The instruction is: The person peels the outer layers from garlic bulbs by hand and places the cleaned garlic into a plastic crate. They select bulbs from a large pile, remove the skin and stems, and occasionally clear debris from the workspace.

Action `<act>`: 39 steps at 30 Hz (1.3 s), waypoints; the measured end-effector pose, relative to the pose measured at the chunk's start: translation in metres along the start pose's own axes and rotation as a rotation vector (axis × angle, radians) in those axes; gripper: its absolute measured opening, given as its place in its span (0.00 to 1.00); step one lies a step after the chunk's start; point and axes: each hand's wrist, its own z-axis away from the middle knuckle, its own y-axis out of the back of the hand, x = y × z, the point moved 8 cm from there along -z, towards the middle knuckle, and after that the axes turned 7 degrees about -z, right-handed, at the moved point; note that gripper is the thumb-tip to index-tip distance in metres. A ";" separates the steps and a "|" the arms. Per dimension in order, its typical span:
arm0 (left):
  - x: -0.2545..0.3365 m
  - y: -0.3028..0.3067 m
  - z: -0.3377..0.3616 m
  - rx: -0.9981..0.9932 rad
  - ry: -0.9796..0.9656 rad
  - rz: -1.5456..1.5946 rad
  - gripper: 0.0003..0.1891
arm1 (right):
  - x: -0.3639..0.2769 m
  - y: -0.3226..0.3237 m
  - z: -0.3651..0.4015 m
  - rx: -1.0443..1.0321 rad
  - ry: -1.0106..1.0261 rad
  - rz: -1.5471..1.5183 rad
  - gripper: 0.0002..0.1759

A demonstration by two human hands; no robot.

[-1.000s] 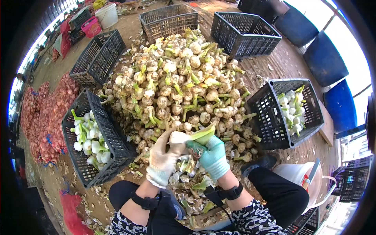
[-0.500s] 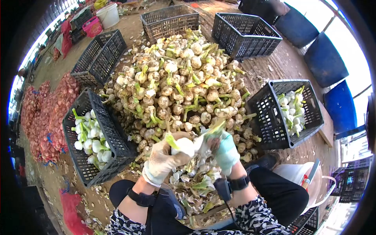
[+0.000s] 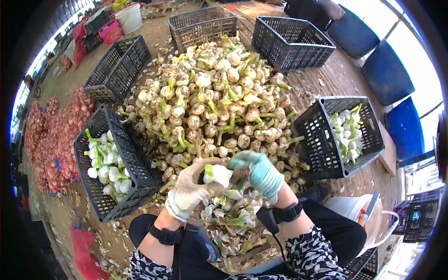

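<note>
My left hand, in a soiled whitish glove, is closed around a peeled white garlic bulb with a short green stem stub. My right hand, in a teal glove with dark-stained fingers, is curled at the bulb's right side; what its fingers hold, if anything, is hidden. Just beyond both hands rises a large heap of unpeeled garlic with soil-stained skins and cut green stems. Below them, between my feet, lies a pile of stripped garlic skins.
Black crates with peeled garlic stand at left and right. More black crates ring the heap's far side. Red net sacks lie far left. A white bucket is by my right knee; blue barrels line the right.
The pale green strip of skin in my right hand is gone from it. That hand has turned and come back over the bulb, while my left hand still grips the bulb.
</note>
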 end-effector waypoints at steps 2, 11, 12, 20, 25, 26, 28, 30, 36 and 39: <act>-0.004 0.006 -0.001 0.053 -0.029 -0.060 0.32 | -0.007 0.025 0.001 0.204 0.088 0.085 0.13; -0.001 0.002 -0.004 0.036 -0.080 -0.061 0.35 | -0.002 -0.009 0.020 0.227 0.275 0.258 0.05; 0.000 0.003 -0.004 0.050 -0.103 -0.009 0.38 | -0.008 -0.010 0.022 0.265 0.416 0.342 0.06; -0.013 0.013 -0.010 0.201 -0.116 0.606 0.26 | 0.008 -0.041 0.027 0.275 0.563 0.429 0.09; -0.014 0.031 -0.007 0.157 -0.199 0.715 0.27 | 0.048 0.008 0.003 0.157 0.034 -0.092 0.18; -0.016 0.025 -0.004 0.072 -0.168 0.734 0.27 | 0.039 -0.006 0.014 0.119 0.036 -0.243 0.22; -0.021 0.025 -0.005 0.369 -0.074 0.600 0.20 | 0.017 -0.050 0.017 -0.158 0.020 -0.484 0.32; -0.027 0.028 -0.007 0.469 -0.053 0.564 0.18 | 0.007 -0.060 0.028 0.086 0.328 0.132 0.24; -0.040 0.021 0.003 0.319 0.078 0.822 0.19 | 0.022 -0.066 0.023 0.022 0.021 -0.525 0.08; -0.028 0.018 -0.006 0.160 -0.006 0.819 0.22 | 0.055 -0.056 0.018 -0.076 -0.171 -0.828 0.18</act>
